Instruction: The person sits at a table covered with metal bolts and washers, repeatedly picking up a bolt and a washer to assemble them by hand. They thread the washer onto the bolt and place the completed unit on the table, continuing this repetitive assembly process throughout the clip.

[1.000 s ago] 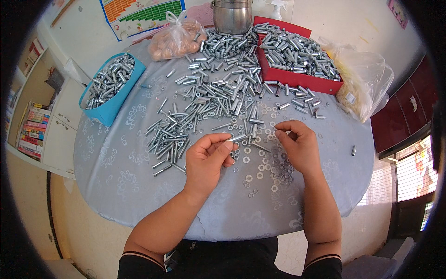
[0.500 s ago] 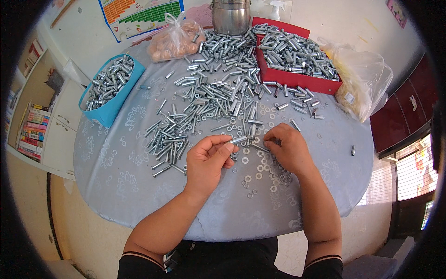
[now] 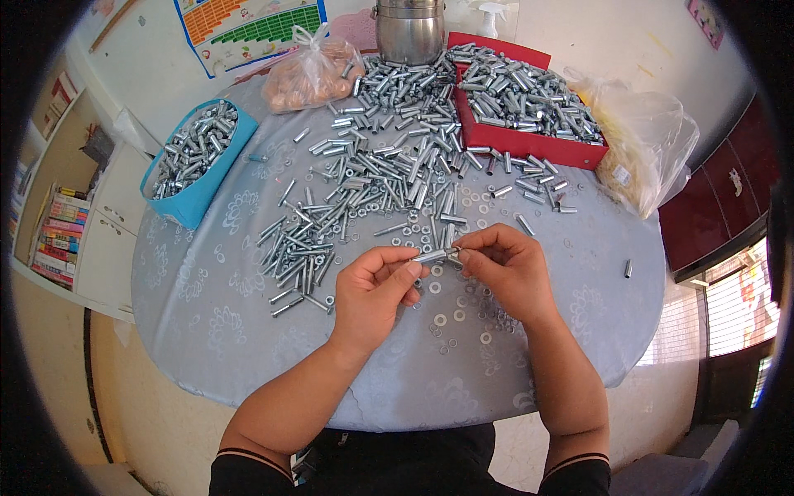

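Note:
My left hand (image 3: 374, 289) is closed, with thumb and fingers pinching a silvery expansion bolt (image 3: 429, 256) that lies crosswise over the table's near middle. My right hand (image 3: 514, 274) meets the bolt's right end, thumb and forefinger pressed together there; whatever small part they pinch is mostly covered. Below and between the hands, flat washers (image 3: 440, 320) lie scattered on the cloth. Just beyond my left hand is a heap of long bolts (image 3: 302, 248), and past it spreads a pile of metal sleeves (image 3: 418, 161).
A blue box (image 3: 194, 202) of metal sleeves stands at left, a red box (image 3: 538, 149) of them at back right. Behind are a tied bag of brownish pieces (image 3: 302, 87), a steel pot (image 3: 410, 33) and a clear plastic bag (image 3: 653, 149). One lone sleeve (image 3: 628, 269) lies far right.
My right hand has risen from the washers and moved left to the bolt's end. My left hand has stayed nearly in place, still holding the bolt.

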{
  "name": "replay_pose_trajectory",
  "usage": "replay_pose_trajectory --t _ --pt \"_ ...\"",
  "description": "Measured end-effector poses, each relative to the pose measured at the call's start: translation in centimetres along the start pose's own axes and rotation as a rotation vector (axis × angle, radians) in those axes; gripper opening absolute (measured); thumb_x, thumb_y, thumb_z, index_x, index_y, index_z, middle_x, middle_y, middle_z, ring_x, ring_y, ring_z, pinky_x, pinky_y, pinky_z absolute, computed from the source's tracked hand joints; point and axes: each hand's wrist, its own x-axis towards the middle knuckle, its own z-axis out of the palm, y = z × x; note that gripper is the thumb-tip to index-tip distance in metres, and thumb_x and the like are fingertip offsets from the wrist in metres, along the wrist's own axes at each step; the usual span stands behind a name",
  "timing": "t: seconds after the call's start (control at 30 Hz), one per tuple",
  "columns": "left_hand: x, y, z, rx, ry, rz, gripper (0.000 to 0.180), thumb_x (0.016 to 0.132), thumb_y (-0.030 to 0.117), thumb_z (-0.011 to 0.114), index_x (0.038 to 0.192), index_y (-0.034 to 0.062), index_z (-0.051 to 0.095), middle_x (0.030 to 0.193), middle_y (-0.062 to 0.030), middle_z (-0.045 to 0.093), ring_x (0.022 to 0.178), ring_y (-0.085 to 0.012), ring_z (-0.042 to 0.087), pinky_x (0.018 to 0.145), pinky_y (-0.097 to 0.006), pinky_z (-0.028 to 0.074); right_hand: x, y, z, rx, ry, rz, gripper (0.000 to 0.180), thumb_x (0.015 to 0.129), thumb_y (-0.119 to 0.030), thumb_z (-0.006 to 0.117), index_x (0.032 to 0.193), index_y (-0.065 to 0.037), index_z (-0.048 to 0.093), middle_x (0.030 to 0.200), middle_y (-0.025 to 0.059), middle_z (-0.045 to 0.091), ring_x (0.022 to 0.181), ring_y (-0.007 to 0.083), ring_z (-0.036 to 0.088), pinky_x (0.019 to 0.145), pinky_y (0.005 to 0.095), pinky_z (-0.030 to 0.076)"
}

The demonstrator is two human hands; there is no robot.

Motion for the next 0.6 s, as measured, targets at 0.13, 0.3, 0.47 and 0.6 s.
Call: replay_pose_trajectory --t 0.13,0.3,0.47,0.6 --pt "-0.04 -0.08 -0.03 0.006 -0.019 -0.016 0.018 0.090 0.006 0.063 0.108 -0.0002 0.063 0.090 -0.0109 0.070 0.065 -0.0087 0.060 0.059 -0.022 0.051 0.11 0.42 0.05 0.000 -0.016 -0.007 0.012 0.083 0.000 0.069 0.095 0.002 0.066 0.086 0.0036 0.067 0.074 0.0080 0.061 0.067 0.0223 0.051" --pt "-0.01 -0.13 -0.17 -0.018 -0.032 -0.012 0.018 0.091 0.006 0.062 0.108 0.0000 0.063 0.090 -0.0108 0.070 0.064 -0.0087 0.060 0.059 -0.022 0.051 0.06 0.22 -0.05 0.064 -0.064 -0.018 0.011 0.084 -0.001 0.069 0.094 0.002 0.065 0.087 0.0044 0.067 0.074 0.0086 0.061 0.067 0.0225 0.051" --pt "-0.10 0.04 -0.16 -0.015 -0.032 -0.004 0.018 0.091 0.005 0.062 0.108 -0.0002 0.063 0.090 -0.0111 0.070 0.065 -0.0089 0.060 0.059 -0.022 0.051 0.17 -0.12 -0.46 0.138 -0.086 0.026 0.012 0.084 -0.002 0.069 0.095 0.001 0.065 0.087 0.0044 0.067 0.073 0.0088 0.061 0.065 0.0228 0.051" --pt "-0.07 0.21 -0.13 -0.014 -0.037 -0.003 0.019 0.091 0.006 0.062 0.108 -0.0006 0.063 0.090 -0.0111 0.070 0.065 -0.0090 0.060 0.059 -0.022 0.051 0.32 0.03 -0.39 0.148 -0.074 0.042 0.013 0.084 -0.002 0.069 0.096 0.001 0.065 0.087 0.0043 0.067 0.072 0.0085 0.061 0.063 0.0227 0.051"
